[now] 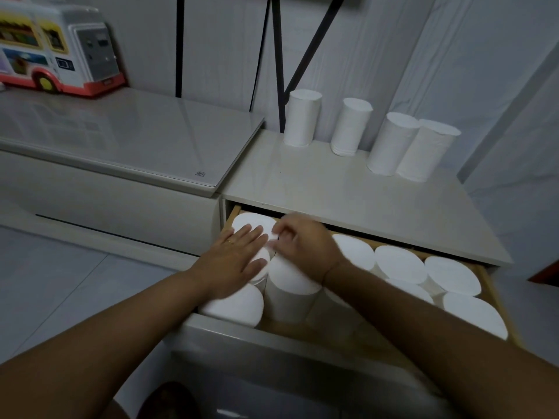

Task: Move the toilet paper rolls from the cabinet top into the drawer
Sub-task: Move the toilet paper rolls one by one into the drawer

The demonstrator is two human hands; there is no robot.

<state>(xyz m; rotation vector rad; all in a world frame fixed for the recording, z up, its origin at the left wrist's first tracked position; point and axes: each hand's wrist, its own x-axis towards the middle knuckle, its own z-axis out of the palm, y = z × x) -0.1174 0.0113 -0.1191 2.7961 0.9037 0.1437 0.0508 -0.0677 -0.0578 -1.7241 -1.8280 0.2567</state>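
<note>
1. Head view, layout. While both hands work inside the open drawer (496, 300), I read every position from that drawer. Four toilet paper rolls (302, 120) stand upright on the cabinet top (332, 189) behind it, long axes vertical, flat ends up; the two rightmost touch. Inside the drawer more rolls stand upright in rows.
2. Head view, hands. My left hand (239, 257) lies flat and spread over the roll tops in the drawer's left end, holding nothing. My right hand (302, 241) is curled over the top of one taller roll (287, 291), fingertips pinched narrow at its far rim; this roll stands proud of its neighbours, seemingly not yet seated.
3. Head view, risks. I judge that the packing is tight: forcing the proud roll down could crush its edge or tip a neighbour. Room for four more looks doubtful.
</note>
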